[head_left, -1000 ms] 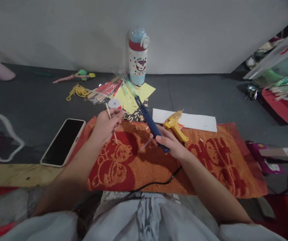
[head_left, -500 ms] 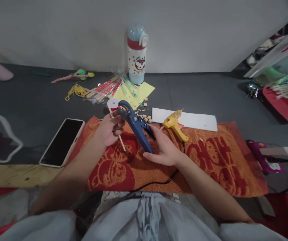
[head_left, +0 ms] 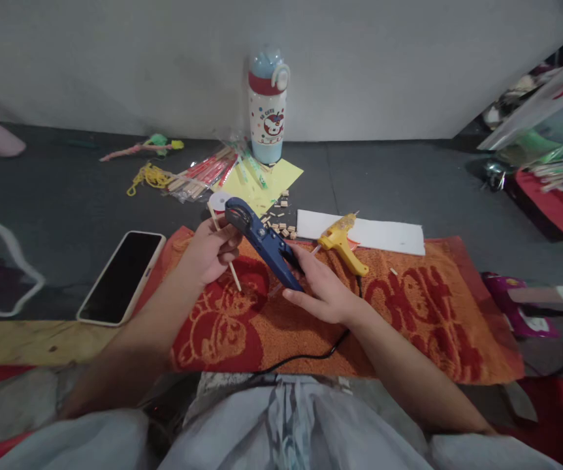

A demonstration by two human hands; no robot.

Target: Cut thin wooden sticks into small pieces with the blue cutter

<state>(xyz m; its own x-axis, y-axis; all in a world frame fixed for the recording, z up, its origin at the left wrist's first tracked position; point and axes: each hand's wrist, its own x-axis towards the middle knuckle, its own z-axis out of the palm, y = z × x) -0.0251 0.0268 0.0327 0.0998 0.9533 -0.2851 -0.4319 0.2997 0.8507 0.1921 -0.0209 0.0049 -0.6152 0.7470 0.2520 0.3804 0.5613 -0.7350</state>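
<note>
My left hand is closed on a thin wooden stick, which slants down toward the orange towel. A blue pipe cutter lies across in front of me, its jaw end close to my left fingertips; whether they touch it I cannot tell. My right hand grips the cutter's handles, the thumb on the near side and the fingers partly hidden behind. Just beyond the cutter are several small cut wood pieces. A white spool stands behind my left hand.
Under my hands is an orange towel. A yellow glue gun rests by a white strip, its black cord running over the towel. At left lies a phone. Behind are a bottle, yellow paper and bagged sticks.
The pipe cutter has turned slightly flatter, its jaw end moving a little left and its handle end rising. The stick in my left hand has shifted slightly up and left.
</note>
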